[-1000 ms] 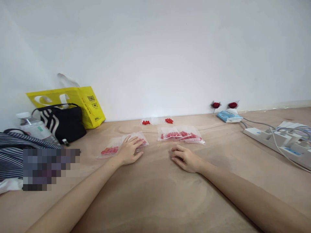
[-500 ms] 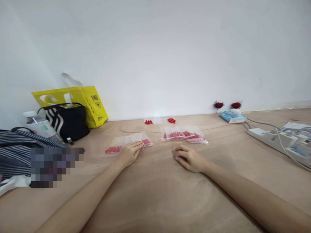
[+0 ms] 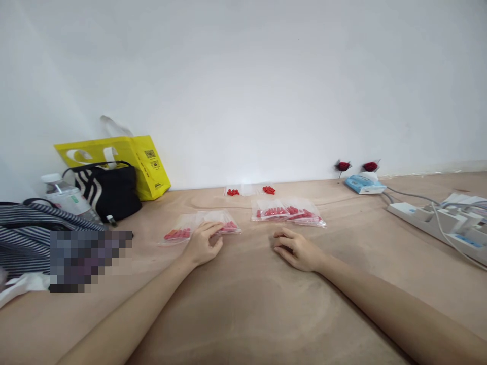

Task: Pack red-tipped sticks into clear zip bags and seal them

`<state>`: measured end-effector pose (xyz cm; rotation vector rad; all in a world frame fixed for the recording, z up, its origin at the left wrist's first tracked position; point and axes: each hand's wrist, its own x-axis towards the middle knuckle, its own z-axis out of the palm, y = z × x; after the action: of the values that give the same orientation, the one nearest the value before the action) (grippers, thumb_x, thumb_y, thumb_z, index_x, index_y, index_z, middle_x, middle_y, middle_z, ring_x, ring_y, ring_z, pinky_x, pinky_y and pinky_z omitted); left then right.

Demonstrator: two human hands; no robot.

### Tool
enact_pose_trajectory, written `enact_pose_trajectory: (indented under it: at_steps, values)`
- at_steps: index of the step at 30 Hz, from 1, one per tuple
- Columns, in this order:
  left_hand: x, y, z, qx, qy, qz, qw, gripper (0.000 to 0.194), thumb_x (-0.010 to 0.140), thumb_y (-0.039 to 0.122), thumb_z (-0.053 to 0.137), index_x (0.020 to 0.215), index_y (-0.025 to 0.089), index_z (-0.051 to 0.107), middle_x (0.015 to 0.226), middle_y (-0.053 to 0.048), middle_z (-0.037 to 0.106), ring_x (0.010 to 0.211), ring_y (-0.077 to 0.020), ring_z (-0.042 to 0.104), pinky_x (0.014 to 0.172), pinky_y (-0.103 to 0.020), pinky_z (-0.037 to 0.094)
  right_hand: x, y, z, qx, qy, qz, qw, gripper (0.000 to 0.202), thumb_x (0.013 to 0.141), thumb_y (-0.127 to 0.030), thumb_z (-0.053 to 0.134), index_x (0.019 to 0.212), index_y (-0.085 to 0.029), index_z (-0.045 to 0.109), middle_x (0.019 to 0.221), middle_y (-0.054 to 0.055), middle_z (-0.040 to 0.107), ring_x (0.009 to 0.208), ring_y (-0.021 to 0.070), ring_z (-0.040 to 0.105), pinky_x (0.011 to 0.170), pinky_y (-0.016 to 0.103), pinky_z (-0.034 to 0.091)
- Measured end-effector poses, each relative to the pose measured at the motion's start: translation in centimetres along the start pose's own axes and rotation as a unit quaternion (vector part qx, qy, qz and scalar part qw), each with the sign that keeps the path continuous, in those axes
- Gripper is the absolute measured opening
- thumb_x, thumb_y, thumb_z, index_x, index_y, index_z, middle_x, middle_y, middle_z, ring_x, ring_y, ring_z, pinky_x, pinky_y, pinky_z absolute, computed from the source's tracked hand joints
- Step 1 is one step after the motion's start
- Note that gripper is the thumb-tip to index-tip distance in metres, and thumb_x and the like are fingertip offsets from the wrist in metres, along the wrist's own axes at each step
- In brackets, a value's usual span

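Note:
My left hand lies flat on the wooden table, its fingertips on the near edge of a clear bag of red pieces. A second such bag lies just left of it. My right hand rests on the table with loosely curled fingers and holds nothing. Beyond it lie overlapping clear bags of red pieces. Two small heaps of loose red pieces sit near the wall.
A yellow paper bag, a black striped bag, a water bottle and striped cloth crowd the left. A white power strip with cables, a blue tissue pack and two red roses are at the right.
My left hand has drawn back from on top of the bag to its near edge. The view shifted slightly. My right hand stayed put.

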<state>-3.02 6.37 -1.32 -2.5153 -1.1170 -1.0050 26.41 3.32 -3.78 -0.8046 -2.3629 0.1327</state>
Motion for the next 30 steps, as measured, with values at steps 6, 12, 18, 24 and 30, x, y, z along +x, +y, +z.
enact_pose_trajectory:
  at_steps: [6,12,18,24,30]
  values:
    - [-0.1,3.1,0.9,-0.073,0.029,0.087,0.993,0.019,0.082,0.017,0.048,0.088,0.02,0.066,0.084,-0.005,0.069,0.079,-0.0162,0.064,0.073,-0.029,0.053,-0.1,0.0,0.1,-0.038,0.022,0.004,0.999,0.009,0.079,-0.022,0.05,0.086,-0.019,0.055,0.094,0.008,0.057,0.083,0.0159,0.056,0.072,0.029,0.043]
    - [-0.3,6.2,1.6,-0.196,0.024,0.039,0.98,0.016,0.082,0.019,0.051,0.082,0.019,0.067,0.083,-0.004,0.069,0.074,-0.0143,0.065,0.067,-0.025,0.055,0.1,-0.4,0.0,-0.175,0.091,-0.049,0.979,0.014,0.079,-0.031,0.051,0.083,-0.02,0.058,0.072,0.003,0.061,0.071,0.0159,0.053,0.074,0.035,0.034]
    - [-0.2,6.2,1.8,-0.242,-0.025,0.01,0.97,0.014,0.081,0.021,0.053,0.082,0.018,0.067,0.085,-0.005,0.068,0.076,-0.0149,0.065,0.069,-0.026,0.054,0.3,-0.5,-0.1,-0.252,0.092,-0.171,0.948,0.02,0.084,-0.015,0.041,0.08,-0.019,0.059,0.061,-0.001,0.059,0.06,0.011,0.047,0.077,0.035,0.034]
    - [0.0,5.9,1.2,-0.065,-0.017,0.166,0.984,0.014,0.082,0.02,0.052,0.09,0.019,0.063,0.086,-0.005,0.067,0.078,-0.0176,0.061,0.068,-0.03,0.051,0.4,-0.9,-0.1,-0.277,0.097,-0.223,0.93,0.026,0.082,-0.007,0.038,0.07,-0.018,0.056,0.053,-0.003,0.052,0.052,0.0095,0.043,0.08,0.034,0.035]
    - [0.2,5.8,1.4,0.016,-0.004,0.254,0.967,0.018,0.083,0.014,0.044,0.091,0.016,0.06,0.086,-0.006,0.067,0.072,-0.0173,0.061,0.065,-0.029,0.05,0.6,-2.1,0.1,-0.261,0.088,-0.231,0.933,0.027,0.083,-0.007,0.033,0.069,-0.018,0.054,0.057,-0.001,0.052,0.053,0.0098,0.043,0.079,0.032,0.034]
